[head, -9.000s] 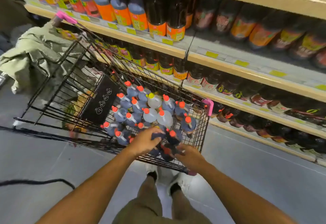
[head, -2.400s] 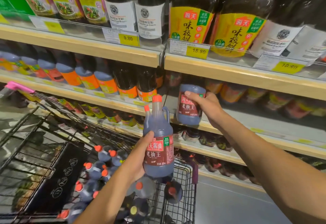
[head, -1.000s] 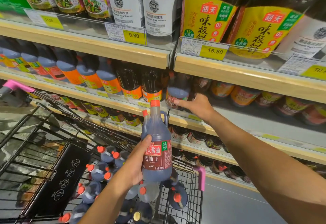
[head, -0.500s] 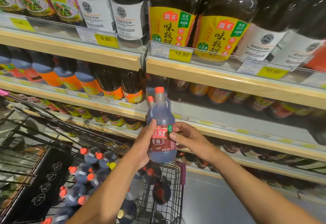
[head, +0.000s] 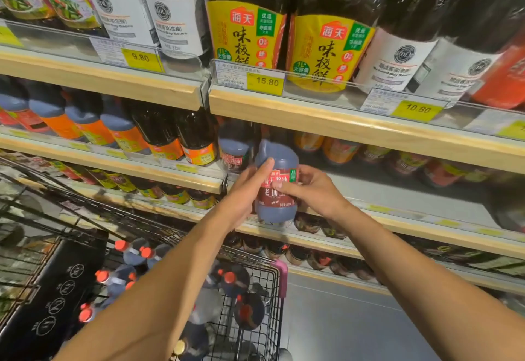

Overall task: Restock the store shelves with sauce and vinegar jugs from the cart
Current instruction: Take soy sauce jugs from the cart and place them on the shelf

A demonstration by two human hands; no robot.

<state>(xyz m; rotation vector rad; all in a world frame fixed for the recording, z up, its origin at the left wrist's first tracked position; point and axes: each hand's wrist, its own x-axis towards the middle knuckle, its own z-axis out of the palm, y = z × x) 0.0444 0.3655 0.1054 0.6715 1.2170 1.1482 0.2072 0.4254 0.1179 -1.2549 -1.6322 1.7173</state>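
- Store aisle with wood-edged shelves; the middle shelf (head: 397, 190) shows a bare stretch at the right, with bottles further back.
- Both hands hold one dark sauce jug (head: 275, 205) with a red label at that shelf's front edge, its top in shadow under the shelf above.
- Left hand (head: 244, 190) cups the jug's left side, thumb laid up its front, other fingers hidden behind.
- Right hand (head: 315, 191) curls round the right side, thumb across the label.
- A matching jug (head: 235, 147) stands on the shelf just beside it, to the left.
- Wire cart (head: 271, 289), below left, carries orange-capped jugs (head: 133, 251).
- Tall yellow-labelled bottles (head: 247, 34) stand on the top shelf.
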